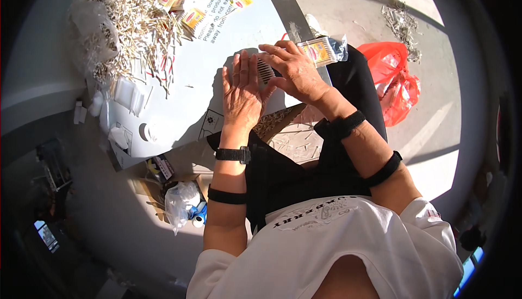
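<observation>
A short row of cotton swabs (265, 72) lies side by side at the right part of the white board, between my two hands. My left hand (242, 93) is flat, fingers stretched out, just left of the row, its thumb side close to the swabs. Reaching in from the right, my right hand (300, 76) has its fingers apart, with the thumb near the row's lower end and the fingertips by its upper end. Its palm and part of the row are hidden. Just beyond that hand sits a clear packet of swabs (319, 52) with a yellow label.
Loose swabs (133, 21) are heaped on the far left of the white board (185, 100). Several yellow-labelled packets (193, 17) lie beside the heap. A red plastic bag (389, 78) rests on the floor at right. Below the board's left edge stands a box with a clear bag (182, 204).
</observation>
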Available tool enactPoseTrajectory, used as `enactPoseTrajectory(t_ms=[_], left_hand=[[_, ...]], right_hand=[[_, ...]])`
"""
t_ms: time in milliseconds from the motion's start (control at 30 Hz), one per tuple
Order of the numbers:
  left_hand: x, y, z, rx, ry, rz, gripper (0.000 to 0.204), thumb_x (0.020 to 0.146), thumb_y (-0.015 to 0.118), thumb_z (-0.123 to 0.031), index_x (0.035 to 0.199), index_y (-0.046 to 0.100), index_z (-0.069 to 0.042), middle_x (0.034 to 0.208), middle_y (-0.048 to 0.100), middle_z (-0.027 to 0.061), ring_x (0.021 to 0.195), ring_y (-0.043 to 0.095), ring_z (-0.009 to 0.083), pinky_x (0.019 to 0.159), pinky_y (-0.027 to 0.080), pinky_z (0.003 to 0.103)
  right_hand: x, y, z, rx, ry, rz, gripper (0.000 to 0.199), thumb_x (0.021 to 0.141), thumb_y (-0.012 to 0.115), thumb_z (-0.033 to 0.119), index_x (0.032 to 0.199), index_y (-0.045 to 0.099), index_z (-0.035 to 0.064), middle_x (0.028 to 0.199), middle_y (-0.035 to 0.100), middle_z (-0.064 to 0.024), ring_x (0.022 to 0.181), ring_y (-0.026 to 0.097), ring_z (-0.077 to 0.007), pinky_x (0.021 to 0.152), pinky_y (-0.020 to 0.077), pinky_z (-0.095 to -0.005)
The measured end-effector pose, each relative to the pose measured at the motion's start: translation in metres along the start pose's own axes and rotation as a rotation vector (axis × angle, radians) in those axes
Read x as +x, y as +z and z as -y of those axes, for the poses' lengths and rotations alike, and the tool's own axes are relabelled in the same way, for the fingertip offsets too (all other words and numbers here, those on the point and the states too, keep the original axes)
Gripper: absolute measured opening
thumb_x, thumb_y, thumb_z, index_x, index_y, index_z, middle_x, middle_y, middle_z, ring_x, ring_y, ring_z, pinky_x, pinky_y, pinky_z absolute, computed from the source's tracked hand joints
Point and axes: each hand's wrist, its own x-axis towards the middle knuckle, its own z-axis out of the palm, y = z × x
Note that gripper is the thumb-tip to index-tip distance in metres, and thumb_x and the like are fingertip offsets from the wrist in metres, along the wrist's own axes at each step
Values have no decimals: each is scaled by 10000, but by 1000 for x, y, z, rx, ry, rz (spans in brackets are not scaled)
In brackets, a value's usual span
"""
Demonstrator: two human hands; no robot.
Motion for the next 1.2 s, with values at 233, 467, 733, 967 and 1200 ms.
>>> enactPoseTrajectory(t_ms=[233, 467, 733, 967, 1200], left_hand=[[-2, 7, -1, 17, -8, -42, 813, 919, 492, -562, 1470, 289, 2, 1527, 301, 186, 1456, 205, 304, 1175, 86, 521], [-3, 8, -2, -7, -28, -82, 815, 916, 517, -541, 1476, 278, 0, 1540, 275, 181, 1459, 193, 297, 1180, 77, 508], [-5, -3, 2, -17, -8, 30, 835, 905, 551, -516, 1492, 248, -5, 1574, 191, 171, 1474, 133, 290, 1183, 71, 506], [-9, 1, 1, 74, -50, 55, 856, 911, 528, -530, 1508, 203, -8, 1593, 124, 165, 1483, 90, 291, 1182, 56, 509], [-8, 1, -3, 19, -72, 53, 865, 921, 489, -548, 1525, 144, -34, 1594, 119, 163, 1483, 82, 296, 1177, 46, 524]], right_hand=[[10, 8, -5, -167, -196, 30, 651, 674, 783, 237, 1262, 587, 39, 1313, 577, -75, 1089, 519, -269, 987, 436, -357], [7, 21, -8, -244, -304, -50, 504, 709, 727, 231, 1142, 625, -6, 1216, 622, -89, 951, 563, -231, 895, 471, -310], [5, 17, -11, -465, -412, -4, 449, 727, 688, 233, 1103, 642, -8, 1194, 627, -82, 942, 557, -213, 879, 471, -289], [4, 17, -9, -205, -329, -89, 340, 745, 712, 172, 1047, 687, 16, 1163, 642, -94, 962, 568, -239, 867, 484, -317], [9, 16, -10, 278, 193, -68, 95, 722, 694, 99, 816, 695, 81, 1050, 655, -111, 938, 607, -303, 819, 505, -368]])
